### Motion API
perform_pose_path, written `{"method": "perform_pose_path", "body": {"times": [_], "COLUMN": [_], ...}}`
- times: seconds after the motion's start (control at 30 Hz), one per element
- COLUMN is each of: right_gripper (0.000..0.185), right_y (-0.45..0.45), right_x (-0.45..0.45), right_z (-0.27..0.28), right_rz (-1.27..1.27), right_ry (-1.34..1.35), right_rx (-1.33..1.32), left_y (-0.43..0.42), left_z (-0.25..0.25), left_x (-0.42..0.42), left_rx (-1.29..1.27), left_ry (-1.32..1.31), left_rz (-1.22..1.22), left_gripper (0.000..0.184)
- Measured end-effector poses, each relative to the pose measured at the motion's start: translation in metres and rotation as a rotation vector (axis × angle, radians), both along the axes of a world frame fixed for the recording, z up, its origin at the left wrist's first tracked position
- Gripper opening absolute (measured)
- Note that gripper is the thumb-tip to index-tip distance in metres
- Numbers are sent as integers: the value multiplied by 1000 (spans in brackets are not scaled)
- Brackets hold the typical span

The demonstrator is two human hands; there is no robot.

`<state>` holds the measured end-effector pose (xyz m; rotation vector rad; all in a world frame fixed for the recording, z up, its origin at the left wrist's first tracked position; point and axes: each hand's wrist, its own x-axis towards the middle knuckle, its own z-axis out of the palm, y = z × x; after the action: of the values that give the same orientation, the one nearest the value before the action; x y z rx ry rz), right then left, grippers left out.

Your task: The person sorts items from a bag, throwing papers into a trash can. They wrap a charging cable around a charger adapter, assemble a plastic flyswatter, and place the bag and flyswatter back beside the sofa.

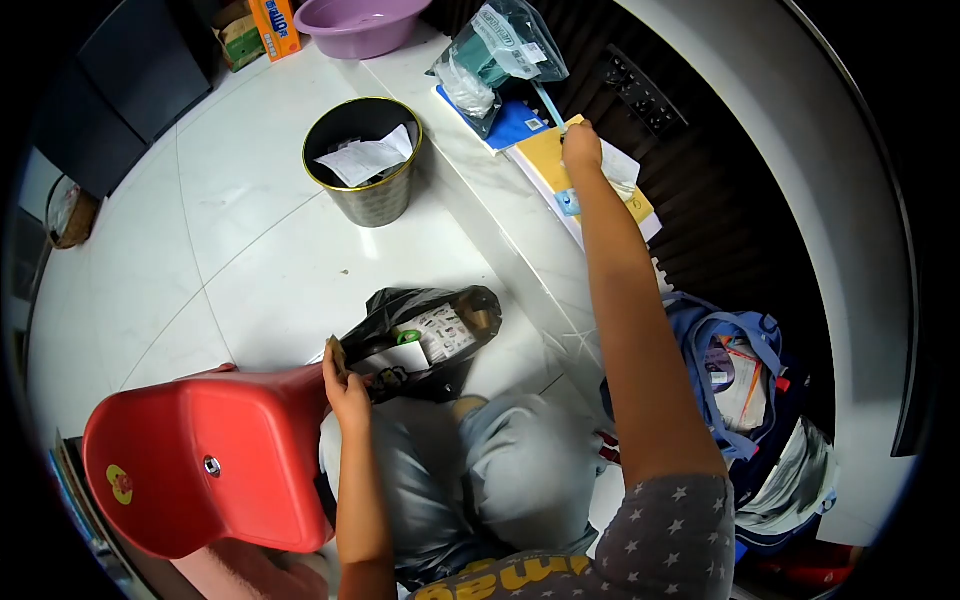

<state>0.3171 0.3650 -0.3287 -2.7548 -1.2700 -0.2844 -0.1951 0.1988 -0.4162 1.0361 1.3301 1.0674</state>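
Observation:
My left hand [348, 396] is closed around a small, flat brownish item [338, 356], beside an open black plastic bag [384, 310]. Inside that bag are a patterned white box [441, 334] and a green roll [408, 338]. My right arm reaches far forward, and my right hand [581, 148] is closed on one end of a thin light blue stick [549, 107]. Below that hand lies a yellow-and-white stack of books or papers [543, 162]. A blue book [512, 122] lies next to the stack, partly under a clear plastic bag [506, 50] with green and white contents.
A waste bin [372, 206] with crumpled paper stands on the tiled floor. Beyond it is a purple basin [362, 28]. A red plastic stool [252, 440] is at the left. On the right are an open blue bag [686, 330] and a wall socket strip [645, 92].

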Motion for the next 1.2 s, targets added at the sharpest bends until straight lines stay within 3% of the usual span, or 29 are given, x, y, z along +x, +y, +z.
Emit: {"method": "perform_pose_path", "body": {"times": [0.13,0.2,0.27,0.37,0.43,0.57,0.63,0.7,0.73,0.77,0.8,0.83,0.87,0.9,0.93,0.97,1.07,1.13,1.2], "right_gripper": [14,13,12,10,12,19,20,19,17,15,17,18,29,50,68,72,56,39,33], "right_y": [-10,-20,-41,-88,-112,-139,-150,-145,-140,-133,-135,-125,-123,-119,-119,-125,-139,-140,-144], "right_x": [-27,-67,-127,-213,-257,-306,-308,-292,-282,-267,-248,-216,-195,-162,-137,-122,-92,-82,-85], "right_z": [7,5,6,8,1,-42,-43,-49,-47,-43,-21,-29,0,-11,-13,-5,-7,-11,-19], "right_rz": [116,532,778,1008,1210,1390,1377,1309,1246,998,977,839,710,564,353,225,151,283,346], "right_ry": [-40,-221,128,726,802,847,529,523,529,533,396,253,24,-112,-146,-149,-24,13,-46], "right_rx": [48,206,328,210,79,-118,-153,-92,-29,-75,230,358,190,213,150,7,-79,-45,11], "left_y": [0,-1,0,0,0,-5,-6,-6,-6,-8,-9,-9,-10,-11,-12,-13,-9,-8,-8], "left_z": [4,8,3,21,12,16,20,13,21,24,22,22,23,23,26,32,30,27,25], "left_x": [2,4,3,6,-1,2,-1,-4,-7,-9,-7,-7,-8,-9,-10,-9,-7,-7,-7], "left_rx": [-2,26,72,13,-93,47,-5,101,-26,-156,9,9,27,44,44,8,11,40,63], "left_ry": [-22,-52,-59,-5,51,11,-1,-24,-12,0,-20,-23,0,23,21,25,-9,-39,-90], "left_rz": [16,39,50,93,79,69,87,123,111,97,112,115,96,75,73,51,15,10,-19], "left_gripper": [69,68,67,67,70,75,76,76,76,75,75,75,75,75,75,76,78,79,80]}}
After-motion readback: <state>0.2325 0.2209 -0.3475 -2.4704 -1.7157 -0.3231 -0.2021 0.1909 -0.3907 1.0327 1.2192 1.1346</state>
